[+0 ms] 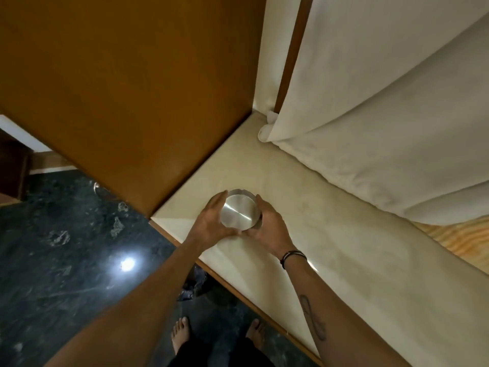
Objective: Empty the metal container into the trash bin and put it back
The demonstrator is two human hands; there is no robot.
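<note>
A round shiny metal container [240, 211] with a flat lid sits near the left end of a cream ledge [330, 234]. My left hand [210, 221] cups its left side and my right hand [270, 223] cups its right side, both touching it. Whether the container rests on the ledge or hangs just above it I cannot tell. No trash bin is visible.
A brown wooden panel [127, 88] rises to the left of the ledge. White curtains [383, 115] hang at the back right. Dark marble floor [66, 247] lies below, with my bare feet [181, 332] and a crumpled dark cloth [194, 284] by the ledge's front edge.
</note>
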